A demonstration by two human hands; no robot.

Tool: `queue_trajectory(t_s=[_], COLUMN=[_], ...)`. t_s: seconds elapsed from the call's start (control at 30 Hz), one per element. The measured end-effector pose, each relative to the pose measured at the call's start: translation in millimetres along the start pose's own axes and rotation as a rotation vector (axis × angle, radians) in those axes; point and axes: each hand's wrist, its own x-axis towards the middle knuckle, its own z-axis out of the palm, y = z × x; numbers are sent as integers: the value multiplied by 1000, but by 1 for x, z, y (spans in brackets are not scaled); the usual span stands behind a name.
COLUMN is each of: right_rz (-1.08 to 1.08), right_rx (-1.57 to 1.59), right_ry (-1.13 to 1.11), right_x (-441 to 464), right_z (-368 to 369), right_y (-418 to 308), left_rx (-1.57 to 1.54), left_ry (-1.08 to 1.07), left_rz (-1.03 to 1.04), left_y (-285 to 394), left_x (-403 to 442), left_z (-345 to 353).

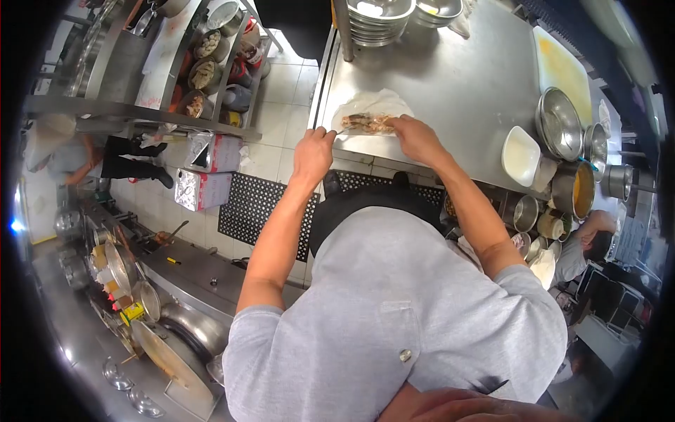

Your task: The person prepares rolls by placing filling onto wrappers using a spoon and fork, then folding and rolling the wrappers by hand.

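Observation:
A thin white sheet (385,100) lies near the table's front edge, with a strip of brownish, chopped-looking filling (367,124) along it. My left hand (314,152) is closed at the sheet's left side, its fingertips pinched together. A thin piece shows by those fingertips, too small to name. At the filling's right end, the fingers of my right hand (420,141) are bent and pressed together, touching the sheet or filling. What they pinch is hidden.
The steel table (450,77) bears stacked metal bowls (380,28) at the back. To the right are a white dish (520,156), a steel bowl (559,123) and a cutting board (562,63). A black mat (264,211) lies underfoot. Another person (84,155) is at far left.

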Motion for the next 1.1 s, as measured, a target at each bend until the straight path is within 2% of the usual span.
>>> queue_trajectory(t_s=[0.2, 0.3, 0.53, 0.6, 0.67, 0.73, 0.8, 1.1], right_rz=[59, -63, -11, 20, 19, 29, 50, -83], right_rx=[34, 44, 30, 34, -21, -21, -25, -216], right_ry=[45, 70, 87, 127, 25, 55, 90, 120], right_x=[3, 5, -1, -6, -5, -13, -21, -42], right_z=[12, 16, 8, 7, 12, 1, -13, -21], right_y=[-7, -9, -1, 5, 9, 9, 16, 17], left_rx=[22, 20, 26, -10, -1, -2, -21, 8], left_ry=[-38, -20, -7, 5, -1, -28, -16, -3], left_rz=[-65, -56, -112, -70, -40, -11, -72, -89], left_y=[-9, -14, -11, -2, 1, 2, 1, 12], left_x=[-13, -17, -17, -14, -6, -7, -7, 18], left_z=[-11, -10, -16, -20, -6, -2, -6, -1])
